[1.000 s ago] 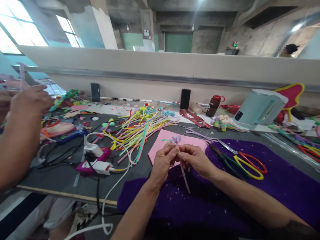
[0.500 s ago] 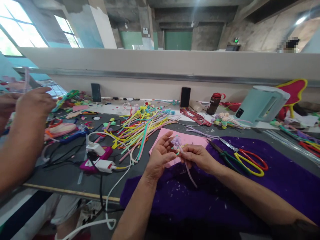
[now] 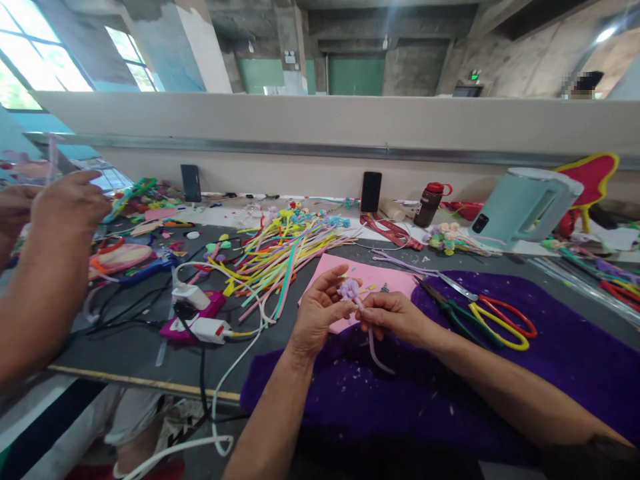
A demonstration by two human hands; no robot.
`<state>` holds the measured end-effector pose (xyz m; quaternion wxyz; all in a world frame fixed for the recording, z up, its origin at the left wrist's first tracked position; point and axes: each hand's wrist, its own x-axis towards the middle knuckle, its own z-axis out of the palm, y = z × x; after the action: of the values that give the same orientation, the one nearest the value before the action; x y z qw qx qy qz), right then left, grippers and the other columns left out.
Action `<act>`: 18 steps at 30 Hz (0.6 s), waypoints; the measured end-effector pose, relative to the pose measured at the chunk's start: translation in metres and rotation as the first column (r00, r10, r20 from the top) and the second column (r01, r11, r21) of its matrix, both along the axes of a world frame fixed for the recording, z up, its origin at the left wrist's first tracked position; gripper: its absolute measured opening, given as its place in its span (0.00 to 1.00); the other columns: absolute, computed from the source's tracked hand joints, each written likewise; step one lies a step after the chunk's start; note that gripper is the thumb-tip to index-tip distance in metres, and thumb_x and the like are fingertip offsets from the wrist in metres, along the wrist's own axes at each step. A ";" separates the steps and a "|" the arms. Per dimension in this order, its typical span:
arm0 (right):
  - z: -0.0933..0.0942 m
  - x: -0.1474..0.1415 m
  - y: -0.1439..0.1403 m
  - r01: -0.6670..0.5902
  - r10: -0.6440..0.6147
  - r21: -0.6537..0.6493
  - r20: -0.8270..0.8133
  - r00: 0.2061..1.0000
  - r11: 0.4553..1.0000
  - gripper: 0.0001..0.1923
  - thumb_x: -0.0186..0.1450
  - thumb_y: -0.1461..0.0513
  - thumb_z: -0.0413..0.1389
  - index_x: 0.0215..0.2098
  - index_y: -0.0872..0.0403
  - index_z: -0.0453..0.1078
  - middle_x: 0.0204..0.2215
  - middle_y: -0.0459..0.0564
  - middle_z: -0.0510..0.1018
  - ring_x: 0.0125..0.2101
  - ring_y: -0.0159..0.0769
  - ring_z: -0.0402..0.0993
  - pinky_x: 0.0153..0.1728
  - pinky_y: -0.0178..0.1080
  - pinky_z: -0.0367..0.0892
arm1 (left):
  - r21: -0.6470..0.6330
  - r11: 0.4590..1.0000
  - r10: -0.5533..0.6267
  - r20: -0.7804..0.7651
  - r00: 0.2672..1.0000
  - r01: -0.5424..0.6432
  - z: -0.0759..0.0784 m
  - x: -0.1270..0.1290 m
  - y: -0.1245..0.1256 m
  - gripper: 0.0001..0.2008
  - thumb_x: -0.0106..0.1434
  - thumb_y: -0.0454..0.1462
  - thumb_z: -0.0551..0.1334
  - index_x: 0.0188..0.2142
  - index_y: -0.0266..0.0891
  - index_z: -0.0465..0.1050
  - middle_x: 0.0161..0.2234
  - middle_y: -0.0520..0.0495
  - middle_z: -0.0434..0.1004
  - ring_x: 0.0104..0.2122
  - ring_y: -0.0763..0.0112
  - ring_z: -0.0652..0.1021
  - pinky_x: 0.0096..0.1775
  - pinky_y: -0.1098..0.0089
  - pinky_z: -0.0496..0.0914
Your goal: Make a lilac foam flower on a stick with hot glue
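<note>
A small lilac flower (image 3: 349,289) twisted from pipe cleaner is between my two hands, above a pink sheet. My left hand (image 3: 320,308) is closed on the flower, with the thumb across its base and the upper fingers curled behind it. At the flower's underside, my right hand (image 3: 393,316) pinches its lilac pipe-cleaner stem (image 3: 374,353). The stem's free end hangs down and bends to the right over the purple cloth (image 3: 360,400). Parts of the stem are hidden by my fingers.
Scissors (image 3: 493,323) and green-handled pliers (image 3: 463,320) lie to the right. Several pipe cleaners (image 3: 280,253) are heaped ahead, beside a power strip (image 3: 195,320) with cables. A kettle (image 3: 525,207), bottle (image 3: 430,203) and phone (image 3: 371,192) stand behind. A co-worker's hands (image 3: 70,200) are at left.
The flower has turned and shifted slightly left in my fingers. Its stem now bends more at the lower end. A greenish bit near my fingertips no longer shows.
</note>
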<state>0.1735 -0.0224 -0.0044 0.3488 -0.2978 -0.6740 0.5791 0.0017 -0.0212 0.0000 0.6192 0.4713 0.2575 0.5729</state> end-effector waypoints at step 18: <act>0.002 -0.001 -0.001 -0.020 0.020 0.003 -0.007 1.000 1.000 0.13 0.61 0.54 0.54 0.32 0.57 0.69 0.23 0.45 0.73 0.16 0.23 0.65 0.17 0.28 0.61 | -0.038 0.999 0.024 -0.013 1.000 -0.024 0.002 0.000 0.000 0.30 0.42 0.30 0.69 0.47 0.41 0.69 0.35 0.47 0.76 0.27 0.74 0.74 0.22 0.77 0.66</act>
<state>0.1725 -0.0237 -0.0026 0.3457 -0.2886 -0.6766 0.5825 0.0018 -0.0209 0.0019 0.6193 0.4601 0.2778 0.5724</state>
